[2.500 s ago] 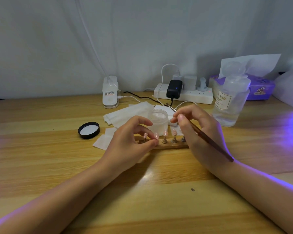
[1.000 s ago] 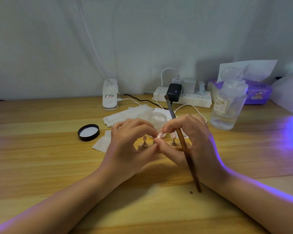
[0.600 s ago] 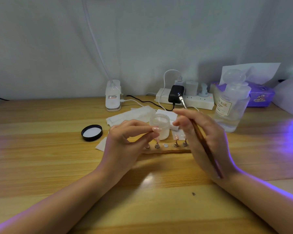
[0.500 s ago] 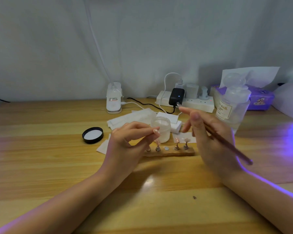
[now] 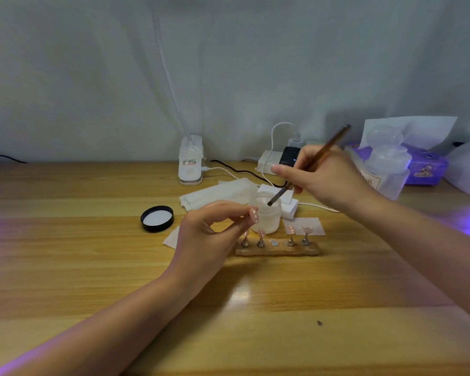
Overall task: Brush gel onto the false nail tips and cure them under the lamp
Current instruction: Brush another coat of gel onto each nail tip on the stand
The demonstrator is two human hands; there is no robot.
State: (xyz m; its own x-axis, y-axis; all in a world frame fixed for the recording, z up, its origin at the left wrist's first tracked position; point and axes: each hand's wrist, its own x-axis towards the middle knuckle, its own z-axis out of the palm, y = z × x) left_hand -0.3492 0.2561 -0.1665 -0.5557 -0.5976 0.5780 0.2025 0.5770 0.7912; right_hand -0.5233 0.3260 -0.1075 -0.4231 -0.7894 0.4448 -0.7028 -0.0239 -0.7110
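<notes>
Wooden table (image 5: 65, 267), black lid (image 5: 157, 219), gel jar (image 5: 266, 215), nail stand (image 5: 277, 249), wipes (image 5: 217, 194)

Wooden table (image 5: 65, 267) (violet-lit), pale curtain (image 5: 92, 77)

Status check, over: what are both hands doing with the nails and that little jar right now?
Left hand pinches one nail tip off the stand. Right hand holds brush, bristles at gel jar mouth. Nothing in the way.

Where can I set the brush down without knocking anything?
Free: the bare table in front of the wooden nail stand, between both forearms, and the stretch left of the black lid. Crowded: behind the stand, where the gel jar, wipes, power strip and pump bottle cluster.
</notes>
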